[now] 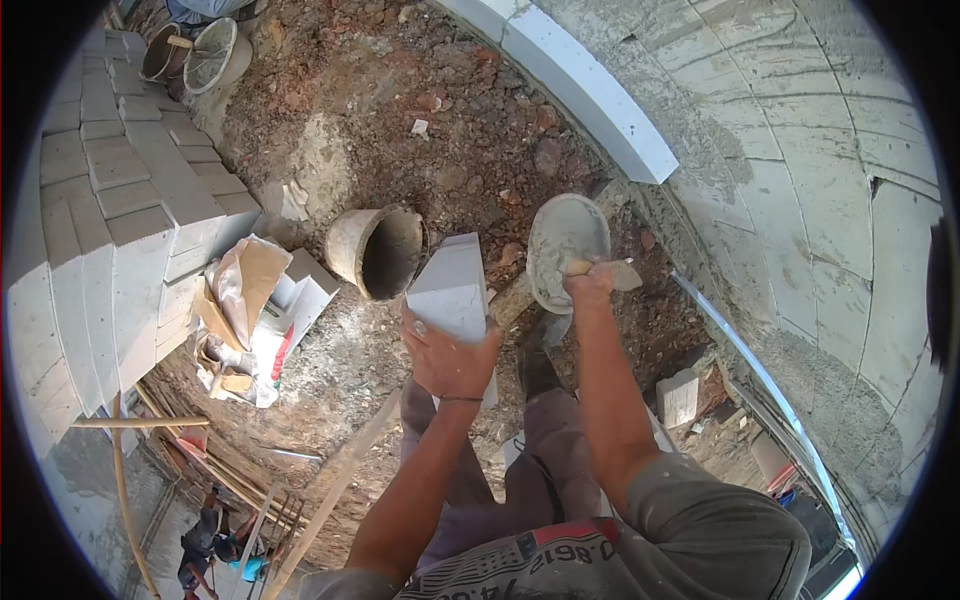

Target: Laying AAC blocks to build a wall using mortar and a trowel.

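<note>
My left hand grips a light grey-white block, held upright before my legs. My right hand is closed on the wooden handle of a trowel, over a round tub of grey mortar; part of the blade shows beside my fingers. An empty-looking, mortar-stained bucket lies tipped just left of the block. My feet are partly hidden by the block and my arms.
Stacked blocks and torn packaging stand left. Two more buckets sit top left. A block wall curves along the right, with a white block row and a metal straightedge. Poles and two people are lower left.
</note>
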Available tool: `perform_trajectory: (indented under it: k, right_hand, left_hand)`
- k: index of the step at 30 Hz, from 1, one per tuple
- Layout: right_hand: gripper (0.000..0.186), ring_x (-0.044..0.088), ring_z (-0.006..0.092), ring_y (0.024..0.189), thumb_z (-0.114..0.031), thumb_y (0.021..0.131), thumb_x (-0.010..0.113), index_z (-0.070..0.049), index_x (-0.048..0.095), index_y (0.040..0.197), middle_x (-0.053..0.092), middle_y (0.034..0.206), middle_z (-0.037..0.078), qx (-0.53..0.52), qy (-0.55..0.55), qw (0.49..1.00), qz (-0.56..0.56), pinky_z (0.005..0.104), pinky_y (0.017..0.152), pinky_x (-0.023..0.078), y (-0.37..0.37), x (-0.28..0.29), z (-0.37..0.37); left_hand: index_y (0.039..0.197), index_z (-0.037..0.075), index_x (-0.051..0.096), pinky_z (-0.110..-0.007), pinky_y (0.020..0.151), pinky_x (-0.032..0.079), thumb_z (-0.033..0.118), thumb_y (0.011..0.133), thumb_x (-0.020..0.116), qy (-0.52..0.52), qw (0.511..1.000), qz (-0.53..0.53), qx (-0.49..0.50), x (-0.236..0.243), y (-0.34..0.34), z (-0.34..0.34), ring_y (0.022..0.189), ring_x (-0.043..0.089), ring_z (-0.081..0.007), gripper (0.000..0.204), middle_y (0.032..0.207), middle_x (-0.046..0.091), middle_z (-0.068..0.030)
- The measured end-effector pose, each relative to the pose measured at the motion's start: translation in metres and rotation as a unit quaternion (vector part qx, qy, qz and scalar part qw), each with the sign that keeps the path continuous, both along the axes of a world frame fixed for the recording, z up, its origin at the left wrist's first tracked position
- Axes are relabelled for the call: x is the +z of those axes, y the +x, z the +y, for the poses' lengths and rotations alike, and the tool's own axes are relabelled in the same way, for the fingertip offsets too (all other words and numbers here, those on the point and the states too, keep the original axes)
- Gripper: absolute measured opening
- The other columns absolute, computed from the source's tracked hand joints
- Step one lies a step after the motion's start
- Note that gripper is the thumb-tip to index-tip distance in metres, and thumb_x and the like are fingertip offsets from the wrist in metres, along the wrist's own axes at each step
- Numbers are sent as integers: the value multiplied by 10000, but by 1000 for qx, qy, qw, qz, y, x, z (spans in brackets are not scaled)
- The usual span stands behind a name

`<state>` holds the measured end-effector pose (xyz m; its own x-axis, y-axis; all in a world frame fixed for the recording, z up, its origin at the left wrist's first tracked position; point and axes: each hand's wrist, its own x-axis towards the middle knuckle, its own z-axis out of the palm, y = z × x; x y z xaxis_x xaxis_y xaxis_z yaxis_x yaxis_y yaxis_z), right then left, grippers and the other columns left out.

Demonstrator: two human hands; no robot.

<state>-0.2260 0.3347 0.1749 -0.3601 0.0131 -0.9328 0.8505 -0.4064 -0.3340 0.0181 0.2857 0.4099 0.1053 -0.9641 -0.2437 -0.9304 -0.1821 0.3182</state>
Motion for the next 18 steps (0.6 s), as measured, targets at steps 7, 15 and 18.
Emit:
perform_trajectory:
  k: [7, 15, 18]
  right_hand:
    - [309, 670, 339, 937, -100, 867, 558, -51, 610, 1168, 655, 1111, 128, 225, -49, 972, -40, 525, 859, 568, 31, 59, -41]
    - [344, 652, 383, 974, -82, 842, 576, -47, 577, 1184, 641, 1087, 164, 393, -43, 918, -35, 562, 883, 561, 94, 63, -132]
    - [317, 651, 355, 897, -16, 817, 604, 17, 560, 1130, 621, 1013, 144, 432, 36, 901, 5, 519, 826, 576, 99, 59, -173]
  left_hand:
    - [1467, -31, 294, -461, 908, 538, 407, 571, 869, 36, 998, 45, 32, 9, 42, -8, 1145, 564, -400, 1151, 1275, 497, -218]
    - [1461, -34, 308, -460, 892, 541, 383, 544, 890, 21, 996, 86, 26, 0, 102, -13, 1121, 572, -392, 1163, 1233, 507, -203]
    - [1449, -30, 335, -458, 880, 545, 377, 532, 897, 31, 989, 143, 29, 4, 101, -15, 1112, 575, -399, 1150, 1226, 524, -203]
